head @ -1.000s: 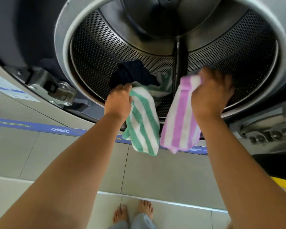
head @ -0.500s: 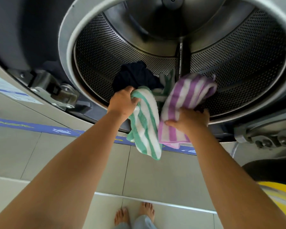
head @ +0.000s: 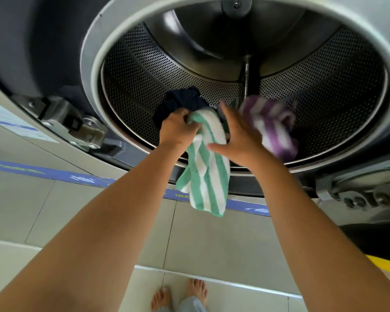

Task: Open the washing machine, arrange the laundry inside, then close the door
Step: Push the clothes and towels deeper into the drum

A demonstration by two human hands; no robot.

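Note:
The washing machine's perforated steel drum (head: pixel 144 70) stands open before me. My left hand (head: pixel 178 129) grips the top of a green-and-white striped towel (head: pixel 206 174), which hangs out over the drum's lower rim. My right hand (head: pixel 239 138) is spread open with nothing in it, just left of a purple-and-white striped towel (head: pixel 270 124) that is blurred and lies or falls inside the drum at the front right. A dark navy garment (head: pixel 180 102) lies in the drum behind my left hand.
The door hinge bracket (head: pixel 77 124) sticks out at the lower left of the opening. A latch block (head: pixel 369 192) sits at the lower right. Tiled floor with a blue strip (head: pixel 54 174) lies below. My bare feet (head: pixel 178 296) stand close to the machine.
My right hand has let go of the purple towel, which has moved deeper into the drum to the right. The hand's fingers have spread. My left hand keeps hold of the green towel.

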